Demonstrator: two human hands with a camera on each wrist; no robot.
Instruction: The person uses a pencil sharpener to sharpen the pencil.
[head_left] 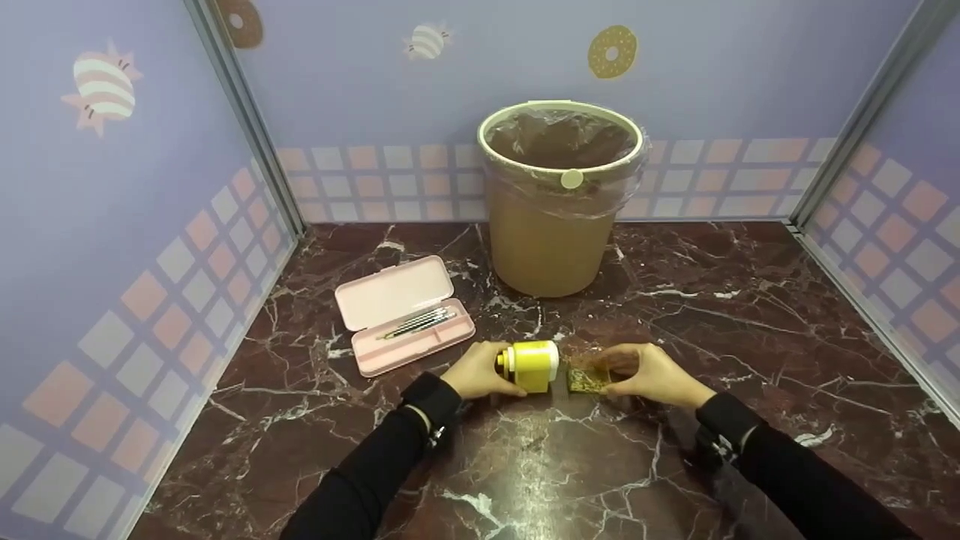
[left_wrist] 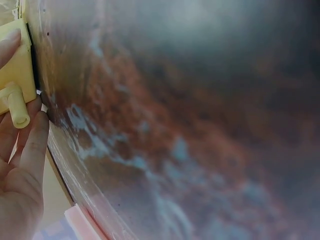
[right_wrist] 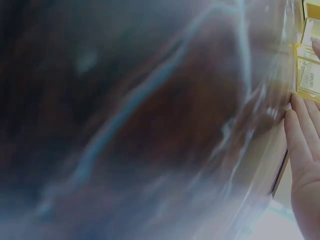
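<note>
My left hand [head_left: 480, 370] grips a yellow and white pencil sharpener [head_left: 532, 366], which lies on its side at the middle of the table. In the left wrist view, its crank handle [left_wrist: 19, 109] sticks out beside the fingers [left_wrist: 35, 145]. Just to the right, my right hand [head_left: 660, 375] holds a see-through yellow shavings drawer [head_left: 587, 377] between thumb and fingers. Shavings appear to lie inside the drawer. A small gap separates drawer and sharpener. The right wrist view shows the drawer [right_wrist: 309, 75] only partly, at its right edge.
An open pink pencil case [head_left: 412, 346] with several pencils lies left of the hands. Behind stands a tall bin [head_left: 551, 247] lined with a clear plastic bag. Patterned panels [head_left: 390, 90] border the dark marble-look table [head_left: 360, 442] at the back and sides.
</note>
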